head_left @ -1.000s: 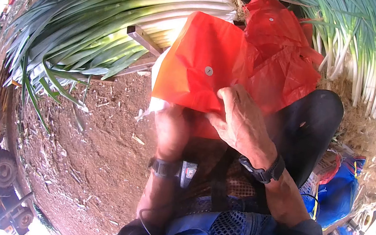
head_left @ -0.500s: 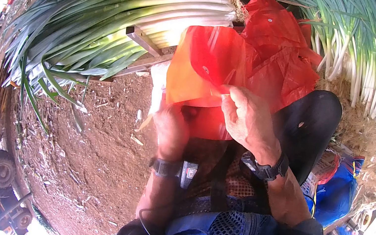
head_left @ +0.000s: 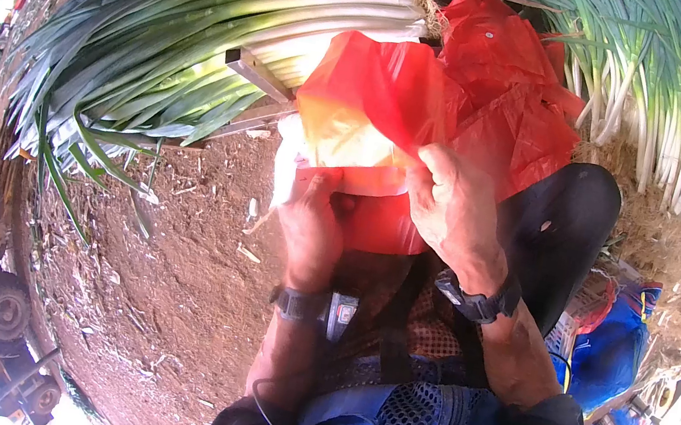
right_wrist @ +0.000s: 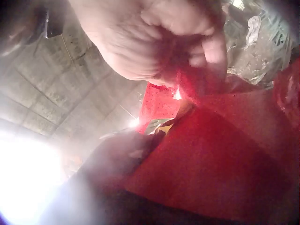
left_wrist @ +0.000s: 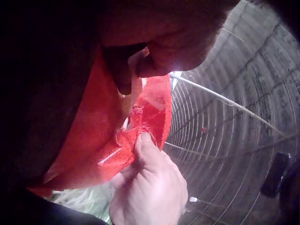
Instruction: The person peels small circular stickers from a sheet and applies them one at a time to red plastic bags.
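Observation:
A red plastic bag (head_left: 364,80) lies over the lap, its near edge lifted between both hands and its upper part bulging. The left hand (head_left: 310,230) pinches that edge at the left, thumb on top. On the other side, the right hand (head_left: 458,220) pinches the edge between thumb and curled fingers. Seen from the left wrist, the right thumb presses on the crumpled red film (left_wrist: 126,147), and the left hand (left_wrist: 164,42) is dark above it. In the right wrist view, red film (right_wrist: 211,154) hangs below the right hand (right_wrist: 159,37).
More crumpled red bags (head_left: 512,115) lie at the right knee (head_left: 573,208). Long leeks (head_left: 209,26) rest on a metal frame (head_left: 260,74) at upper left. Green onions (head_left: 676,117) spread at upper right. Blue sacks (head_left: 611,356) sit beside the right leg, over bare soil (head_left: 148,270).
The bag's upper part has gone from smooth and flat to bulging, and its edge is lifted. The left thumb now shows over the edge; the right hand has shifted slightly right.

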Tool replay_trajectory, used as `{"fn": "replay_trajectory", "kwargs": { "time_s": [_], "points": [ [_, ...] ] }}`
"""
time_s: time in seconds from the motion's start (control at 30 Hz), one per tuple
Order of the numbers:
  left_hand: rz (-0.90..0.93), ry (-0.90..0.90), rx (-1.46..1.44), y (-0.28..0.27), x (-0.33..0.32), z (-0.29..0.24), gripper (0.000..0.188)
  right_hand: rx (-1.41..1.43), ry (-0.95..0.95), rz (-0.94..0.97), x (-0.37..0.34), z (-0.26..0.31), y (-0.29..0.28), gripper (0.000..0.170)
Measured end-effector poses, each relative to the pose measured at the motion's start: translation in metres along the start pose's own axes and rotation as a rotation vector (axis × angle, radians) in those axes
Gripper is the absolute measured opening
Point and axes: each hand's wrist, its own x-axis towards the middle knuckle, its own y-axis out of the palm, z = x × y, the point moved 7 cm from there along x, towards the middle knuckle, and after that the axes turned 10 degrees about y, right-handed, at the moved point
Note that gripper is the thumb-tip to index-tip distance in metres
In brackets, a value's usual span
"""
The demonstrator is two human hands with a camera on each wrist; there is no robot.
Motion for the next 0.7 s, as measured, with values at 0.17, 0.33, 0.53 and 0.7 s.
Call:
{"fn": "replay_trajectory", "kwargs": {
  "time_s": [0.17, 0.33, 0.53, 0.7],
  "points": [
    [0.038, -0.032, 0.059, -0.001, -0.003, 0.002, 0.011, 0.145, 0.033, 0.017, 0.004, -0.004, 0.001, 0.023],
    [0.058, -0.061, -0.259, 0.006, -0.008, 0.004, 0.021, 0.238, 0.095, 0.088, 0.006, -0.012, 0.018, 0.023],
    [0.271, -0.026, -0.099, 0.022, -0.010, -0.018, 0.040, 0.148, 0.152, 0.447, 0.004, -0.005, 0.026, 0.012],
    [0.255, -0.030, -0.073, 0.020, -0.010, -0.012, 0.038, 0.510, 0.280, 0.595, 0.000, -0.020, 0.037, 0.018]
  ]
}}
